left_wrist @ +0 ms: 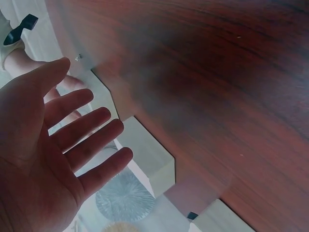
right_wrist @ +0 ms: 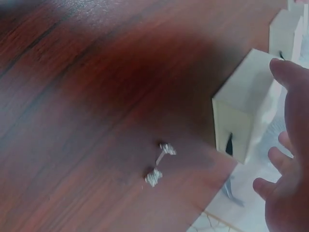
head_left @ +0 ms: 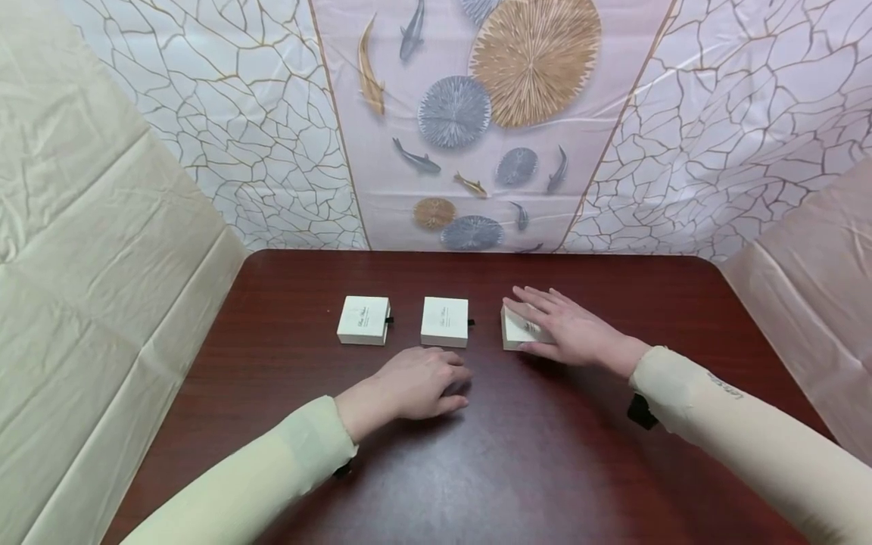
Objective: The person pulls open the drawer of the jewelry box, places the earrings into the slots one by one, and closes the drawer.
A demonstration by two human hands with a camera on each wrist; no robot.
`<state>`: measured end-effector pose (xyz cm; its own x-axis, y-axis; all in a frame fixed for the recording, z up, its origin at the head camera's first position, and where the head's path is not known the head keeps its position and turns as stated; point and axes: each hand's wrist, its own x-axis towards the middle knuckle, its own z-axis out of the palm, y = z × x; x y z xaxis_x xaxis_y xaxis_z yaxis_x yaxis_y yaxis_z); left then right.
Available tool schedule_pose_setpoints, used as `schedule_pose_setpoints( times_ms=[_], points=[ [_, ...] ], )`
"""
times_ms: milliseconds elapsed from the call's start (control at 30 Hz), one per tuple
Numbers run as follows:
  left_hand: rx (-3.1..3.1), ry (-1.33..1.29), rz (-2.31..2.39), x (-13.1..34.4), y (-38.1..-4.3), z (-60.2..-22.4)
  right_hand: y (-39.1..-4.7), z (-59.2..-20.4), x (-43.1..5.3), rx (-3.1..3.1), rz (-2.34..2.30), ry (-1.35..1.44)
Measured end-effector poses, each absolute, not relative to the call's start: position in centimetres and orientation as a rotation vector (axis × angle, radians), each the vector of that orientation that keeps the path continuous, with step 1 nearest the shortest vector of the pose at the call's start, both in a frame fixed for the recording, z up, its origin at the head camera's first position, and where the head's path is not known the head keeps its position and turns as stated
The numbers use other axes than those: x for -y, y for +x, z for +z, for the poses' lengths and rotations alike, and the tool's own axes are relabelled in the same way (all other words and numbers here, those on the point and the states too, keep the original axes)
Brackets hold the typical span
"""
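Observation:
Three small white boxes with printed lids stand in a row: a left box [head_left: 364,319], a middle box [head_left: 445,322] and a right box [head_left: 519,330]. My right hand [head_left: 575,330] lies over the right box with fingers extended and partly covers it. Its thumb is by the box's front edge; firm contact cannot be told. My left hand [head_left: 422,382] hovers near the table in front of the middle box, fingers loosely bent, palm bare in the left wrist view. Beside the right box, two sparkly silver pieces [right_wrist: 153,177] like stud earrings lie on the table, hidden in the head view.
A dark red-brown wooden table [head_left: 518,469] bears everything. Behind it hangs a patterned cloth [head_left: 456,204] with fish and round leaf shapes. Plain beige cloth [head_left: 136,303] borders the left side. Black tabs [head_left: 471,322] stick out of the boxes' right sides.

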<state>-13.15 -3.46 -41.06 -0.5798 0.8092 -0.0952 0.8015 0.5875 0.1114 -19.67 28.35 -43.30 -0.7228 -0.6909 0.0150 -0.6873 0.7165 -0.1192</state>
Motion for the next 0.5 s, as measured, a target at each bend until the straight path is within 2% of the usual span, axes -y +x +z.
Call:
schedule_pose_setpoints(
  times_ms=[233, 500],
  points=[
    [-2.696, 1.422, 0.100, 1.4, -14.3, -40.6, -19.0, -41.4, -30.3, -2.922, -0.260, -1.025],
    [-2.732, 1.493, 0.013, -1.5, -16.1, -40.8, -18.3, -40.9, -32.4, -2.947, -0.313, -0.898]
  ],
)
